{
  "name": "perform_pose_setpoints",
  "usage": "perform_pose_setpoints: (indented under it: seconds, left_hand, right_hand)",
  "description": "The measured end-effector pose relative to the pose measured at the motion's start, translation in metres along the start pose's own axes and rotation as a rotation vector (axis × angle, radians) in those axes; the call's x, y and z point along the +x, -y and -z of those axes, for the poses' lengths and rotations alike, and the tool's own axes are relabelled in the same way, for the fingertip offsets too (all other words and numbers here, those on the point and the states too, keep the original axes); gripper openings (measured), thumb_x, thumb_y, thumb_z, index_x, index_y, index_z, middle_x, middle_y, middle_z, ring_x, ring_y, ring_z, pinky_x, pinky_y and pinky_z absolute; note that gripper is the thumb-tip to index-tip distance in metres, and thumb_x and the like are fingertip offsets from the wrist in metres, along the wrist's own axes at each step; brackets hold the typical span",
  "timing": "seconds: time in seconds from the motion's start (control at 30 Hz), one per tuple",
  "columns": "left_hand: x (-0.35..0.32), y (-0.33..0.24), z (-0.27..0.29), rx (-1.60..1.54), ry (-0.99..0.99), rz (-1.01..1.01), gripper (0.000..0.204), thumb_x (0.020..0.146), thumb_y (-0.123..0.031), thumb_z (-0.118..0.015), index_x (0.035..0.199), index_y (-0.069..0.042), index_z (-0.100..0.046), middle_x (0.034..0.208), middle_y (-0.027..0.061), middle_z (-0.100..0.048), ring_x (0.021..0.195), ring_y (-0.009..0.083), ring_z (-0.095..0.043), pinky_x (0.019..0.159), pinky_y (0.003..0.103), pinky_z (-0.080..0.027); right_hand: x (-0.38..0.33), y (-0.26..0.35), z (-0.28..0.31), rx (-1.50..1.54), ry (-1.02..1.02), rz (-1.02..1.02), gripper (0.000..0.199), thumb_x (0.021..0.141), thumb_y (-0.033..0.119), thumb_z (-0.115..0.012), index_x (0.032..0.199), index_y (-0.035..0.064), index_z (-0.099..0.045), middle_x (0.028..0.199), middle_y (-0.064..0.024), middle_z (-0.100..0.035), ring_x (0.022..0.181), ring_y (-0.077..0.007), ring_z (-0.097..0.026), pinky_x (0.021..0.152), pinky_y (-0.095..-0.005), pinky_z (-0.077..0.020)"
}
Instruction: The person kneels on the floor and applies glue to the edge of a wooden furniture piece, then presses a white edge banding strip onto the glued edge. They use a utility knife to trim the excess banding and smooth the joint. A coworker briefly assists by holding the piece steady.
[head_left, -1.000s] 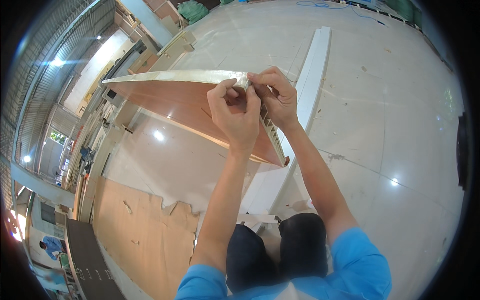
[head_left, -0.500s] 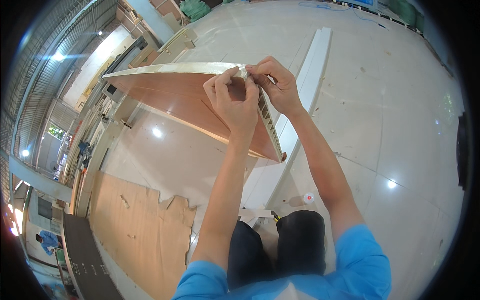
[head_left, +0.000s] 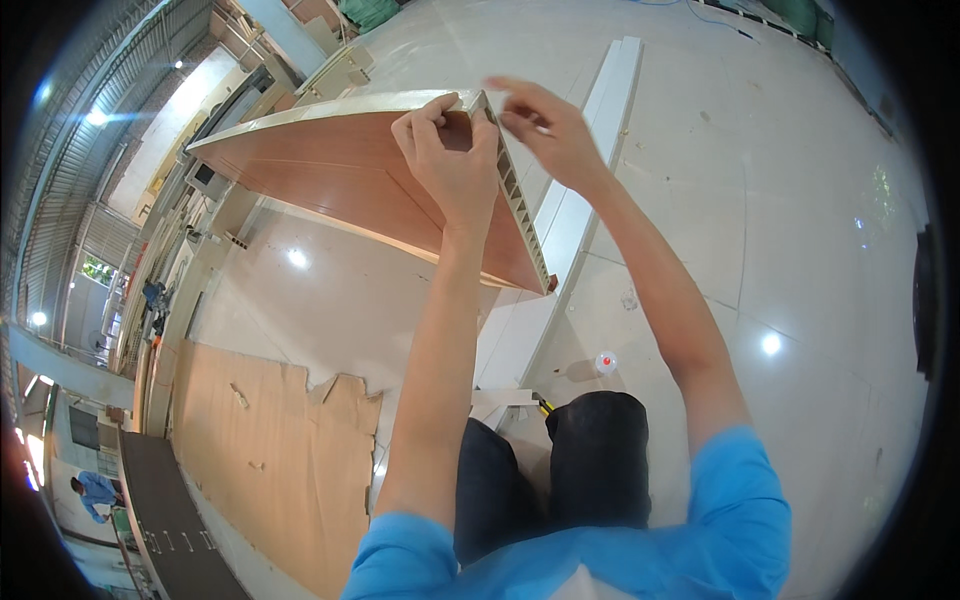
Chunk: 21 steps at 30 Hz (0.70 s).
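A reddish-brown door panel (head_left: 330,165) stands on edge in front of me, its hollow, ribbed end (head_left: 520,205) facing right. Whitish film or tape (head_left: 350,104) runs along its top edge. My left hand (head_left: 445,165) is closed at the near top corner, fingers curled over the edge and thumb against the corner. Just right of that corner, my right hand (head_left: 550,130) is off the panel, its fingers stretched toward the edge and partly smeared by motion. Nothing shows in it.
Long white boards (head_left: 575,215) lie on the tiled floor behind the panel. A small red-topped container (head_left: 606,362) and a yellow-and-black tool (head_left: 543,403) are near my knees. Torn brown sheet (head_left: 270,440) covers floor at left. Another person (head_left: 95,492) is far left.
My right hand has let go of the panel's corner and drawn slightly away to the right. My left hand stays at the corner. The whole view has shifted a little.
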<state>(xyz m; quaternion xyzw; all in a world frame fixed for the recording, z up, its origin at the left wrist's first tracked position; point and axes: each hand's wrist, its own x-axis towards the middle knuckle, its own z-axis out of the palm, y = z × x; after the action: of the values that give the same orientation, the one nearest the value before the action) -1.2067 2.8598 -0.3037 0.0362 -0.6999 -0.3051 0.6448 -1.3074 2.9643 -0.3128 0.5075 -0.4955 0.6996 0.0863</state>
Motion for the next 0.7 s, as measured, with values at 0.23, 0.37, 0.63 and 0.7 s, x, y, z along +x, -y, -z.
perform_pose_setpoints:
  seconds: [0.23,0.37,0.63,0.7]
  left_hand:
    - [0.0,0.001,0.0,0.026,0.007,0.011,0.028,0.085,-0.005,-0.075,0.112,-0.001,-0.07,0.113,0.0077,-0.05,0.093,0.0162,-0.054,0.086,0.032,-0.05]
    - [0.004,-0.006,0.001,0.029,0.012,0.024,0.029,0.086,-0.005,-0.075,0.114,-0.002,-0.07,0.114,0.0078,-0.049,0.093,0.015,-0.054,0.085,0.031,-0.05]
    - [0.006,-0.001,0.008,0.132,0.039,0.037,0.027,0.087,-0.009,-0.075,0.113,-0.002,-0.071,0.113,0.0064,-0.05,0.092,0.0147,-0.054,0.083,0.031,-0.05]
    - [0.01,0.0,0.007,0.196,0.016,-0.049,0.028,0.086,-0.009,-0.077,0.112,-0.001,-0.071,0.111,0.0079,-0.053,0.091,0.0159,-0.056,0.082,0.032,-0.051]
  right_hand:
    - [-0.166,-0.032,0.135,-0.106,-0.459,-0.422,0.034,0.105,0.017,-0.061,0.135,0.0015,-0.065,0.087,-0.0013,-0.061,0.075,-0.0083,-0.054,0.067,-0.0253,-0.0452]
    - [-0.34,-0.065,0.156,-0.578,-0.314,-0.958,0.032,0.101,0.025,-0.067,0.123,0.0014,-0.069,0.084,-0.0076,-0.067,0.075,-0.0164,-0.061,0.071,-0.0324,-0.0511]
    - [-0.549,-0.062,0.11,-0.605,-0.005,-1.167,0.045,0.088,0.016,-0.071,0.13,0.0037,-0.065,0.094,-0.015,-0.071,0.078,-0.0289,-0.069,0.074,-0.0423,-0.0555]
    - [-0.551,-0.063,0.097,-0.531,-0.032,-1.175,0.054,0.086,0.017,-0.073,0.137,0.0035,-0.061,0.108,-0.0181,-0.071,0.091,-0.0309,-0.071,0.082,-0.0427,-0.0569]
